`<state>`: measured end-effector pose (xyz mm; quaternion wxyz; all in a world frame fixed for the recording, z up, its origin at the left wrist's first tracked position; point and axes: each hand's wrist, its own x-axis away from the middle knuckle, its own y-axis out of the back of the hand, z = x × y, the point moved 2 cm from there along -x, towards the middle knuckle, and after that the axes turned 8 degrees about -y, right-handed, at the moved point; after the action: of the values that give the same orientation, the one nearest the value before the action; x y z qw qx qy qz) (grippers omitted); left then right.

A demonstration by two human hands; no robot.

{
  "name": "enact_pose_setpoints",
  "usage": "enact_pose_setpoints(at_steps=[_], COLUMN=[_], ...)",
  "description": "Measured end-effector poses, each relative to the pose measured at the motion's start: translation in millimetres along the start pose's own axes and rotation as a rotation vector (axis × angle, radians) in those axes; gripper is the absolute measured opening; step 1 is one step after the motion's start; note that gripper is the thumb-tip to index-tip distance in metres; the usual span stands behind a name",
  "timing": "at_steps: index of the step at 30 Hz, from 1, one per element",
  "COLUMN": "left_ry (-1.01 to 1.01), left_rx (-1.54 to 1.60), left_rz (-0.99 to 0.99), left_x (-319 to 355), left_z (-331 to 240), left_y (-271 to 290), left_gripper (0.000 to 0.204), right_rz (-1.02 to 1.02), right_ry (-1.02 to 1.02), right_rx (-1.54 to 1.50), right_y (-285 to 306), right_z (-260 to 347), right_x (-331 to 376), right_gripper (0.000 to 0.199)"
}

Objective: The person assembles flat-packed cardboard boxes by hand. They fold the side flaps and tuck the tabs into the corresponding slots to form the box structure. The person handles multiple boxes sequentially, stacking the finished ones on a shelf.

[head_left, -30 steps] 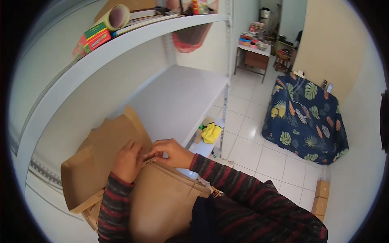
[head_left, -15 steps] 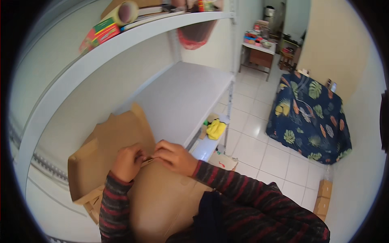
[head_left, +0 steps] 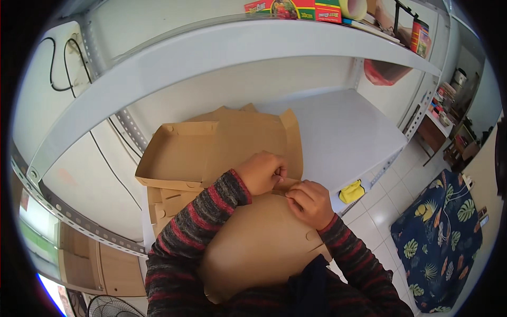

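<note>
A brown cardboard box blank (head_left: 253, 248) leans against my body, its far edge at my hands. My left hand (head_left: 262, 171) is closed, fingers pinching a small folded flap at that edge. Close by on the right, my right hand (head_left: 310, 203) is closed too, thumb and fingers on the same folded edge. My fingers partly hide the flap. Just beyond, an open folded cardboard box (head_left: 179, 150) with its lid (head_left: 248, 140) raised rests on the shelf, on top of more flat cardboard pieces (head_left: 163, 203).
A metal shelf board (head_left: 338, 124) runs to the right, with an upper shelf (head_left: 222, 45) overhead carrying red-green boxes (head_left: 298, 9) and a tape roll (head_left: 353, 9). A yellow cloth (head_left: 351, 191) lies lower down. At right stands something under a leaf-patterned cover (head_left: 435, 243).
My view has swung left, so the shelf and box appear farther right. Both hands stay at the cardboard's far edge, with the fingers slightly shifted along the fold.
</note>
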<state>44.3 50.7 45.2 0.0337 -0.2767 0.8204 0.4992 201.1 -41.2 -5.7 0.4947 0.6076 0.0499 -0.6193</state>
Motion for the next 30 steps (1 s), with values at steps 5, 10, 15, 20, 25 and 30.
enact_pose_setpoints(at_steps=[5, 10, 15, 20, 25, 30], left_ry=[0.024, -0.002, -0.009, -0.032, -0.010, -0.020], left_rx=[0.038, 0.074, 0.026, -0.049, 0.061, 0.069], left_rz=[0.052, 0.087, 0.049, 0.030, 0.055, 0.097], left_x=[-2.1, -1.0, -2.5, -1.9, -2.0, -0.9], left_z=[-3.2, -1.5, -4.1, -7.1, -5.1, -5.0], left_y=[3.2, 4.0, 2.1, -2.5, -0.1, 1.5], left_gripper=[0.009, 0.010, 0.012, 0.012, 0.012, 0.013], right_rz=[-0.041, -0.089, -0.128, -0.138, -0.164, -0.159], right_ry=[0.126, 0.195, 0.231, 0.232, 0.258, 0.288], right_rx=[0.066, 0.068, 0.089, 0.116, 0.135, 0.148], right_y=[-3.4, -3.1, -5.5, -5.1, -5.9, -6.2], right_z=[-5.8, -8.4, -8.1, -8.1, -8.3, -5.6], right_x=[0.3, -0.2, 6.8, 11.0, 12.8, 13.2], right_gripper=[0.015, 0.013, 0.020, 0.019, 0.010, 0.009])
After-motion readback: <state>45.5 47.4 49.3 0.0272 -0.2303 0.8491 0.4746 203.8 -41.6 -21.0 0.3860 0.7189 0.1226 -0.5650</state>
